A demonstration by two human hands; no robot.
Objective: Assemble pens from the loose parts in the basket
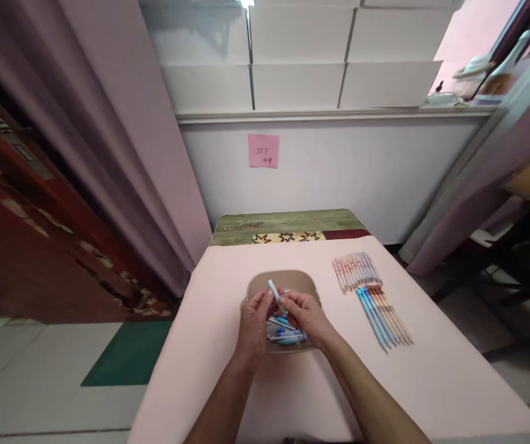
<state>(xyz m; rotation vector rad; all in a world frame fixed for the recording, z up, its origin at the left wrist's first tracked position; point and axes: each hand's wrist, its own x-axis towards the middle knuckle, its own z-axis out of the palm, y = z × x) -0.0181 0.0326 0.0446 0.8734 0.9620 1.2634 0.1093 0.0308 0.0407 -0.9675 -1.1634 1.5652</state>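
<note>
Above a beige plastic bin (283, 274), my left hand (256, 311) and my right hand (305, 314) meet with pinched fingers. Between them is a slim light blue pen part (273, 287), its upper end tilted left. My fingers hide its lower portion, so whether it is one piece or two cannot be made out. Inside the bin, under my hands, lie several blue and white pen parts (290, 336). Further right on the table is a row of blue pens (378, 320) beside tan and brown pens (392, 314). Behind these sits a row of clear pinkish pens (356, 271).
A pale pink cover (209, 345) lies over the table, with a green wood-patterned strip (287, 222) showing at the far edge. The white wall behind bears a pink note (263, 151). Curtains hang on both sides; dark furniture (505, 271) stands at right.
</note>
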